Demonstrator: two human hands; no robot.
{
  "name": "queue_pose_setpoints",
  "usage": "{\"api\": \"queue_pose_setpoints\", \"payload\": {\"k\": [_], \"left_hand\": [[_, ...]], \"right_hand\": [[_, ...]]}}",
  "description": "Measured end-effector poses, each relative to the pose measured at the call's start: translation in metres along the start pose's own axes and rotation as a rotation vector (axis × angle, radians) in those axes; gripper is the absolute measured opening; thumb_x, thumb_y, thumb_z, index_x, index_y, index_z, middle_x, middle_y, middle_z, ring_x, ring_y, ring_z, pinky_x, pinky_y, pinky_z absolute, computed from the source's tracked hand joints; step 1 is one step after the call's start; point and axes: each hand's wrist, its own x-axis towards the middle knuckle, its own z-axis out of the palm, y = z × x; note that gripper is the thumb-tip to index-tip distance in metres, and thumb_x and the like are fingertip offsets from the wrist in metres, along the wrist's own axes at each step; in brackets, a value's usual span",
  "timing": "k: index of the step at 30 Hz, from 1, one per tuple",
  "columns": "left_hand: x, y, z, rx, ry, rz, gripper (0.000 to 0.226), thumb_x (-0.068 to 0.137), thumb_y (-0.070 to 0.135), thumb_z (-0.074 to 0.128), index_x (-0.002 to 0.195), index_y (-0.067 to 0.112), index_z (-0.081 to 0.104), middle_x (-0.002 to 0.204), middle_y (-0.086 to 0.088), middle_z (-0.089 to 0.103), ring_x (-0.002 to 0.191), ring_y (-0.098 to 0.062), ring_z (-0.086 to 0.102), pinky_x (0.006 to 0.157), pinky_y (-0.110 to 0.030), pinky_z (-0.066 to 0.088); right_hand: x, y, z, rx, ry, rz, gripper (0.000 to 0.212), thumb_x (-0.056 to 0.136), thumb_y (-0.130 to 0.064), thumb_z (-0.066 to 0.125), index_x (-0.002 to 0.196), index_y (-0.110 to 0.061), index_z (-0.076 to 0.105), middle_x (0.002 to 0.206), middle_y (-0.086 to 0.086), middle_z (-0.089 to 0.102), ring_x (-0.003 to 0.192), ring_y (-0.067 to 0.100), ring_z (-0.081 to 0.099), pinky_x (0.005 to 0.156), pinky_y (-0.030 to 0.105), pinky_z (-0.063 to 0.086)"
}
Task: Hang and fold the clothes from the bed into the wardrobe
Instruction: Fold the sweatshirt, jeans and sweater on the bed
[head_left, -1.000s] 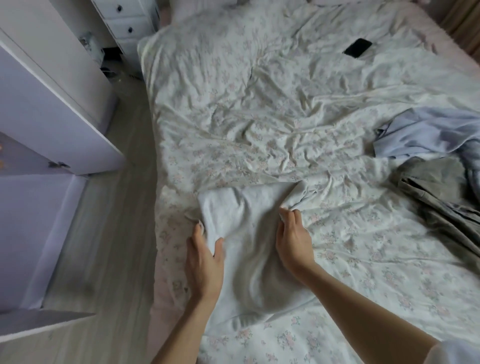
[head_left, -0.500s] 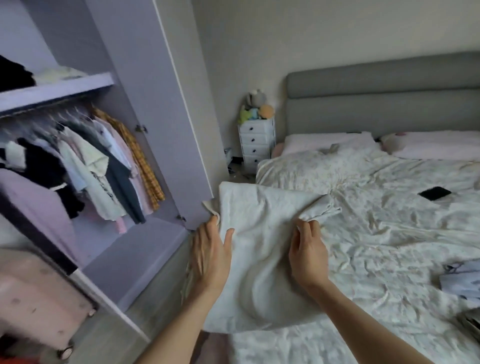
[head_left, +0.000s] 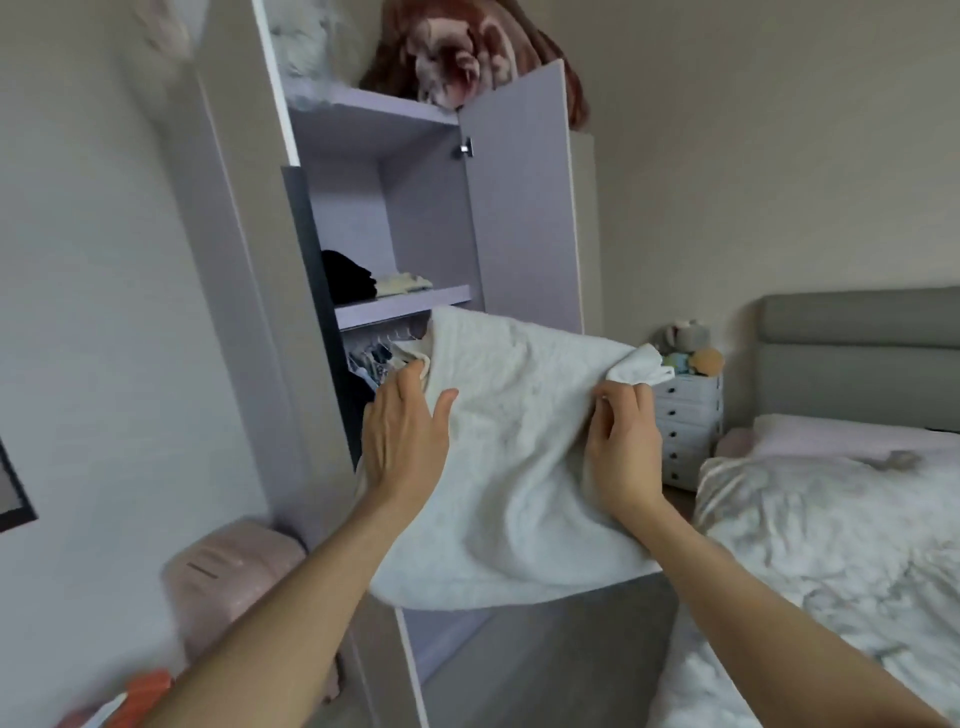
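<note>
Folded white garment (head_left: 514, 467) (held level) between left hand (head_left: 402, 441) and right hand (head_left: 626, 449).

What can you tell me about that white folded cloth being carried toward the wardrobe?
The white folded garment looks soft and thick, with a faintly textured, quilted-looking surface. It is folded into a rough rectangle and held up in the air in front of the open wardrobe, just below its middle shelf. The left hand lies on its left edge; the right hand grips its right side, where a bunched corner sticks out. Its lower edge sags. What kind of garment it is cannot be told.
</note>
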Motion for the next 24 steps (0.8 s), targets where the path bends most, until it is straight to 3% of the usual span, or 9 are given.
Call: {"api": "queue_pose_setpoints", "payload": {"k": [5,11,18,24], "left_hand": [[0.039,-0.065,-0.056,0.052,0.024,0.025,0.041,0.092,0.028,0.058,0.122,0.001,0.051,0.113,-0.016,0.059,0.102,-0.034,0.056,0.085,-0.041,0.041],[0.054,-0.113,-0.061,0.049,-0.038,0.024,0.040,0.093,0.030,0.056,0.122,0.004,0.049,0.114,-0.012,0.058,0.102,-0.029,0.055,0.084,-0.039,0.043],[0.084,-0.142,-0.002,-0.026,-0.066,0.004,0.041,0.093,0.031,0.056,0.124,0.005,0.049,0.114,-0.010,0.057,0.103,-0.027,0.055,0.083,-0.037,0.044],[0.107,-0.152,0.088,-0.105,-0.015,-0.023,0.042,0.092,0.029,0.058,0.126,0.006,0.050,0.117,-0.009,0.058,0.106,-0.029,0.056,0.084,-0.038,0.042]], "right_hand": [[-0.003,-0.062,0.075,0.103,0.015,0.031,0.013,0.097,-0.009,0.043,0.101,-0.003,0.054,0.096,0.000,0.042,0.072,0.025,0.047,0.065,0.035,0.039],[-0.001,-0.076,0.123,0.067,-0.004,0.056,0.016,0.097,-0.008,0.042,0.102,-0.002,0.055,0.096,0.002,0.044,0.070,0.023,0.045,0.063,0.032,0.035],[0.030,-0.039,0.169,-0.009,0.023,0.058,0.015,0.096,-0.006,0.042,0.102,-0.002,0.055,0.103,0.010,0.049,0.069,0.025,0.046,0.062,0.038,0.041],[0.071,0.028,0.210,-0.098,0.064,0.058,0.017,0.096,-0.008,0.041,0.104,-0.003,0.056,0.105,0.012,0.049,0.068,0.024,0.044,0.062,0.034,0.033]]}}
